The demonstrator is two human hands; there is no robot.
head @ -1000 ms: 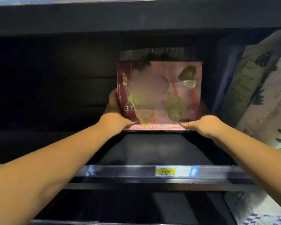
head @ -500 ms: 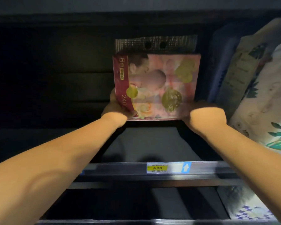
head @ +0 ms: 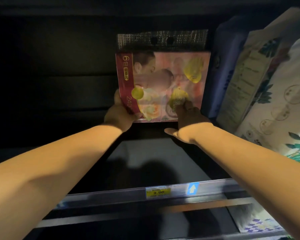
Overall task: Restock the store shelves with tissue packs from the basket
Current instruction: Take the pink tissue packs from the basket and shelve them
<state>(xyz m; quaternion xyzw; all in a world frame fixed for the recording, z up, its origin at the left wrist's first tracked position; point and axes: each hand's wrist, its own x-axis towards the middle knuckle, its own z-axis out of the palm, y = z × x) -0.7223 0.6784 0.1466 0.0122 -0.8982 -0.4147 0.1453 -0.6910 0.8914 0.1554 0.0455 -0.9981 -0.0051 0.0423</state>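
Toward 12 o'clock in the head view, a pink-and-red plastic-wrapped tissue pack [head: 163,84] stands upright deep on the dark shelf board [head: 154,161]. A silver crimped handle strip [head: 161,39] runs along its top. Its printed face is toward the camera, and a "6" is readable on its red side band. Its base looks to sit on the board, though shadow there makes that hard to confirm.

The left hand [head: 119,115] grips the pack's corner at 7 o'clock, wrapped round the side edge. The right hand [head: 189,118] is at the pack's 5 o'clock. Its fingers lie flat against the front face, as if pushing, and the thumb sticks out toward 9 o'clock, holding nothing.

Just beside the pack at its 3 o'clock leans a dark blue soft pack [head: 229,75], with white floral-printed packs [head: 275,101] beyond it. At 6 o'clock runs the clear plastic price rail [head: 111,198], bearing a yellow 9.90 price tag [head: 158,192] and a blue arrow sticker [head: 193,188].

This 1 pack appears nearly placed: what is left for it is a final nudge back and letting go with the 2 hands. The shelf toward 9 o'clock is dark and shows no stock, so much restocking probably lies ahead. The basket is out of view, so how many packs wait in it cannot be told.
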